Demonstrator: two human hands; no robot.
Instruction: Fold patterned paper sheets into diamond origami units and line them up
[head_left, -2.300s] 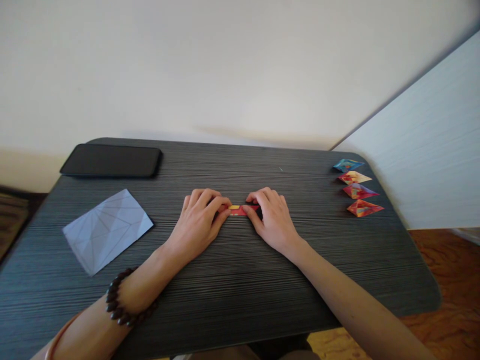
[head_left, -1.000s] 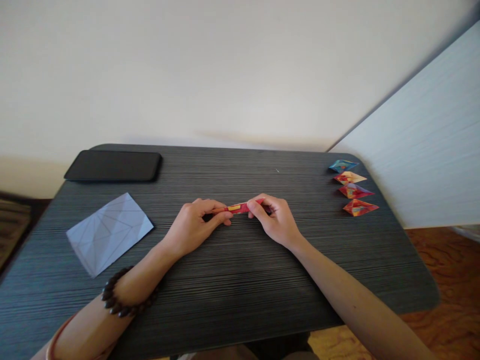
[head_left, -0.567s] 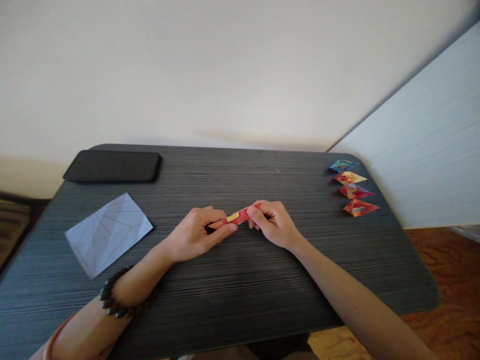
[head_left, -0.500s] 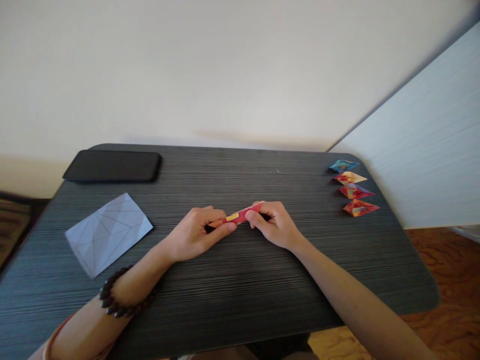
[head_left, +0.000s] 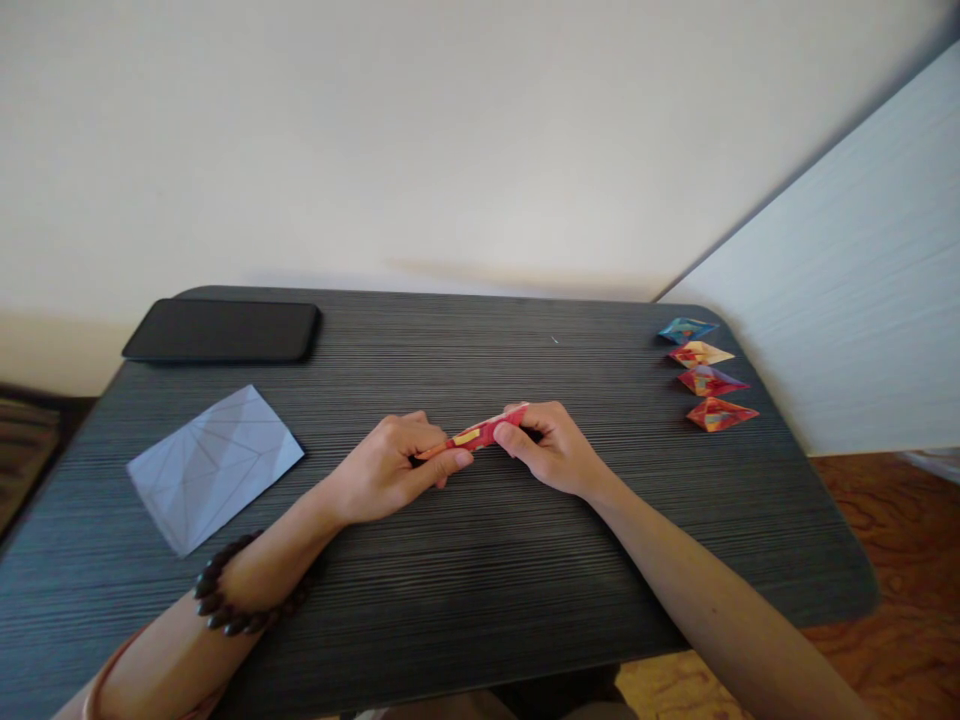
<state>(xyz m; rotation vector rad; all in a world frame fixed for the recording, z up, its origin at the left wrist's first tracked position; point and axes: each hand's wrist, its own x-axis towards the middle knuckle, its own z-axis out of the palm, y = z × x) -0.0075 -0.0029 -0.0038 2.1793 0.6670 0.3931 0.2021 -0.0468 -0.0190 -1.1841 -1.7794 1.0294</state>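
Over the middle of the dark striped table (head_left: 480, 600), both my hands pinch a narrow folded strip of red and yellow patterned paper (head_left: 480, 433). My left hand (head_left: 390, 468) grips its left end between thumb and fingers. My right hand (head_left: 550, 448) is closed on its right end, which sits slightly higher, so the strip tilts up to the right. A dark bead bracelet (head_left: 236, 590) circles my left wrist.
A creased pale blue sheet (head_left: 214, 465) lies at the left. A black phone (head_left: 223, 330) rests at the far left corner. Several small folded colourful paper pieces (head_left: 705, 372) line the right edge, beside a white panel (head_left: 847, 300). A cream wall stands behind the table.
The strip lay flat on the table under both hands; I have lifted it and tilted its right end upward, pinching each end.
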